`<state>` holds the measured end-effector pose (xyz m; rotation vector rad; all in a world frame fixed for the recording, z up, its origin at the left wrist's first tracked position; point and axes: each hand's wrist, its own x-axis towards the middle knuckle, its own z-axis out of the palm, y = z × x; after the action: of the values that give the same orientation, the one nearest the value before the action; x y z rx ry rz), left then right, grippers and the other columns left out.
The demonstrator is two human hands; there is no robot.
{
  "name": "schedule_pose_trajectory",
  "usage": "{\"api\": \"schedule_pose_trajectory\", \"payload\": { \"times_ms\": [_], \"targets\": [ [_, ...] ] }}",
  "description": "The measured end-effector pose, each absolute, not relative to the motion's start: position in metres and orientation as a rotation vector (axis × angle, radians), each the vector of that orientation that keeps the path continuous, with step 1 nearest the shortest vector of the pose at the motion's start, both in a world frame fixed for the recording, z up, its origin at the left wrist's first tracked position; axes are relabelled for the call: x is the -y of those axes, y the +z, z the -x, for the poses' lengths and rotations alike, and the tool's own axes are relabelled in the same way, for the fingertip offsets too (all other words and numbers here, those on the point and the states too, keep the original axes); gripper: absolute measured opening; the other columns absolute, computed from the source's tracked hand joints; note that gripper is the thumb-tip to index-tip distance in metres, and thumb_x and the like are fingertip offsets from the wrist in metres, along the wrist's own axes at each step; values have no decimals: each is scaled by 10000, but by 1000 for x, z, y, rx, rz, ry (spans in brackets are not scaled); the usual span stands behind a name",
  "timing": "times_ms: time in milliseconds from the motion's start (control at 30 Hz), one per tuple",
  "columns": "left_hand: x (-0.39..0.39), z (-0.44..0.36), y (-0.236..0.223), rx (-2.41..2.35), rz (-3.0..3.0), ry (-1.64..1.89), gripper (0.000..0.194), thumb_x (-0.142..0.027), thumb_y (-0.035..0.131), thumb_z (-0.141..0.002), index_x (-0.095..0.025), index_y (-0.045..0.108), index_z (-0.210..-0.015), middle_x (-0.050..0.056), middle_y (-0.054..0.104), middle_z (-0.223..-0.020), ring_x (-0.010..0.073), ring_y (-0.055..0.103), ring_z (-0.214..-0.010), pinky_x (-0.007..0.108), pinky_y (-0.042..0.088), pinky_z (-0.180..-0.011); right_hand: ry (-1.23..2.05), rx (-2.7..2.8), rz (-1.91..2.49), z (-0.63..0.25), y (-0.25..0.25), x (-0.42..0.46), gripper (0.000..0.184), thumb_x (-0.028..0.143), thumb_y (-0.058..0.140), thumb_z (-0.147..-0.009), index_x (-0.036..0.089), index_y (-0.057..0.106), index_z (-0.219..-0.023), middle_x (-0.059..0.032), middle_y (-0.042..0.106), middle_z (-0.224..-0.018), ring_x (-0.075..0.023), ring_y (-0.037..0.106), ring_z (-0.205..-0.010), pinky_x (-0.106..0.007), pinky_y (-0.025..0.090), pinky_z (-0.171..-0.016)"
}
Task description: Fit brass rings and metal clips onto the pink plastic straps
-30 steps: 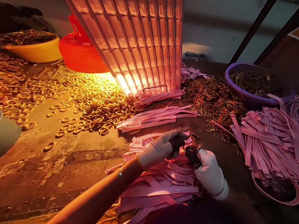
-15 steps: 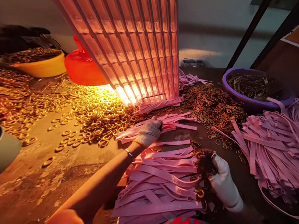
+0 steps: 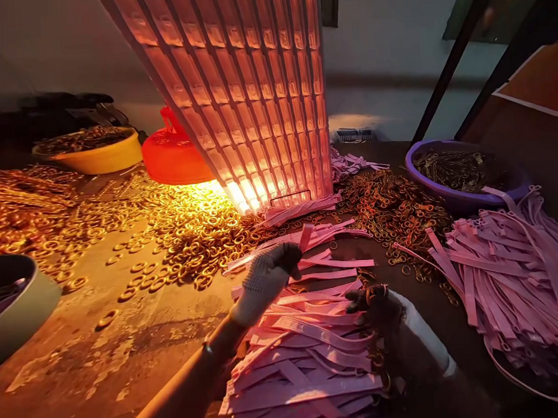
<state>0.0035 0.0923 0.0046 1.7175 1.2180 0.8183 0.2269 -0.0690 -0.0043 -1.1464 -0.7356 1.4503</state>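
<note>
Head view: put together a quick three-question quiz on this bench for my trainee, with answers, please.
1. What does the left hand hold?
A) scissors
B) a pink strap
C) a yellow basin

2. True or false: the red lampshade is left of the ribbed panel.

3. What colour is the tub behind the big strap pile at the right of the picture?

Key:
1. B
2. True
3. Purple

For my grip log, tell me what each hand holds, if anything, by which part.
The left hand grips a pink strap just below its raised end. Metal pieces sit at the right hand; shadow hides any grip.
</note>
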Motion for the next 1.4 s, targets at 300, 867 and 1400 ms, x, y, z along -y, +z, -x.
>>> {"api": "schedule_pose_trajectory", "payload": {
  "times_ms": [300, 867, 1400],
  "targets": [
    [20, -10, 8, -619, -1856, 652, 147, -212, 711, -854, -230, 824, -947, 112, 782, -901, 234, 716, -834, 324, 565, -778, 1450, 853, 1002, -204, -8, 62, 353, 539, 659, -911, 201, 760, -934, -72, 758, -914, -218, 695, -863, -368, 576, -817],
    [-17, -55, 18, -553, -565, 898, 234, -229, 764, -738, -132, 664, -926, 17, 646, -718, 99, 580, -538, 218, 503, -500, 1157, 1496, 1150, -180, 9, 112, 292, 426, 567, -992, 189, 735, -1023, -71, 731, -1006, -199, 660, -951, -322, 517, -897],
    [36, -45, 25, -845, -1677, 514, 302, -403, 586, -893, -182, 582, -687, -5, 584, -644, 121, 475, -602, 221, 393, -559, -606, 2100, 1823, -201, 26, 108, 186, 83, 531, -856, 193, 618, -734, -94, 629, -738, -210, 510, -645, -317, 342, -581]
  ]
}}
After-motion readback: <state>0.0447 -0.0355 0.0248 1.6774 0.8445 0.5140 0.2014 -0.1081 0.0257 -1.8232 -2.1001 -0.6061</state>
